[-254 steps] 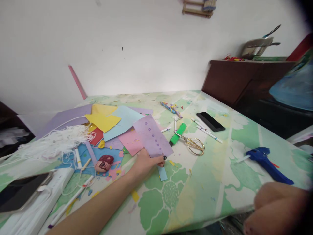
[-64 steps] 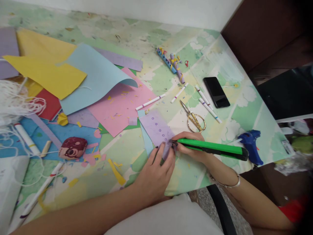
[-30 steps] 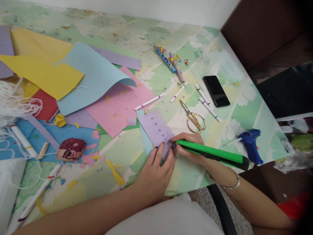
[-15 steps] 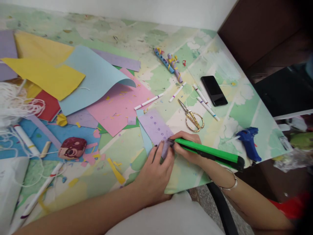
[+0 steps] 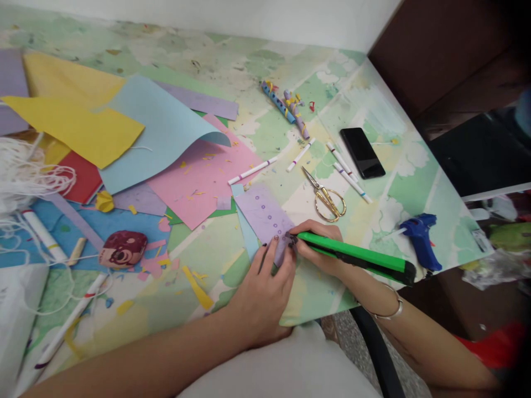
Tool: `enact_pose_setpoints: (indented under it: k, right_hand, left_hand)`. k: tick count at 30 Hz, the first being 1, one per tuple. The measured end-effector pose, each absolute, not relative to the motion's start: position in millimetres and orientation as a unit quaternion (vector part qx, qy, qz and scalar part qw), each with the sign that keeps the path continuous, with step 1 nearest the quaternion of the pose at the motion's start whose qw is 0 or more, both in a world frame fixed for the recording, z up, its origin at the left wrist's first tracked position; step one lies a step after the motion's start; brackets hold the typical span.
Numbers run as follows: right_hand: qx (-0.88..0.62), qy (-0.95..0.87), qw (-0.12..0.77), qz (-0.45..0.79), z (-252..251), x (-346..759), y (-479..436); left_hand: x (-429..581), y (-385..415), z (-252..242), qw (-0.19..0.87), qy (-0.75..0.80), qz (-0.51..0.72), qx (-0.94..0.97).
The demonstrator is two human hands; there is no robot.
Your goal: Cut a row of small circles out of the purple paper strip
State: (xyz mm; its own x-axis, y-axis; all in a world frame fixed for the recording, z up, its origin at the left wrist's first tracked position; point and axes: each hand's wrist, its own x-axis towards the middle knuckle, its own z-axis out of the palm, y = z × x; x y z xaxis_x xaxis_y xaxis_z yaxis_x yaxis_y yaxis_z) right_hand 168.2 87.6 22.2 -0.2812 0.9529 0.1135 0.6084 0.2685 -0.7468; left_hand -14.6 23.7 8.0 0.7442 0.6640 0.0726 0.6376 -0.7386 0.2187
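- My right grip point(image 5: 321, 263) was closed around the green cutter point(image 5: 360, 255), its dark tip at the purple paper point(image 5: 253, 213) by the near end of the drawn circles point(image 5: 263, 207); my fingers hid the exact contact.
- My left grip point(image 5: 262, 296) was spread open, fingers resting on the paper's near end rather than clasping it.
- The paper lay on the counter point(image 5: 323, 301) before me, a light-blue strip point(image 5: 249, 239) showing along its left side.
- Good handling, I judged, meant small, light movements of the tip — with firm, even pressure from the left.
- Those left fingertips sat very near the tip; a slip seemed the main risk.
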Motion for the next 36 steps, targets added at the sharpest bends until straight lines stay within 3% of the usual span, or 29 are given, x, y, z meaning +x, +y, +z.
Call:
enact_pose_setpoints:
  k: [36]
  right_hand:
    - [-0.449,-0.755,0.317,0.359,12,176,87]
  left_hand:
    - [-14,24,11,0.094,0.351,0.068,0.929]
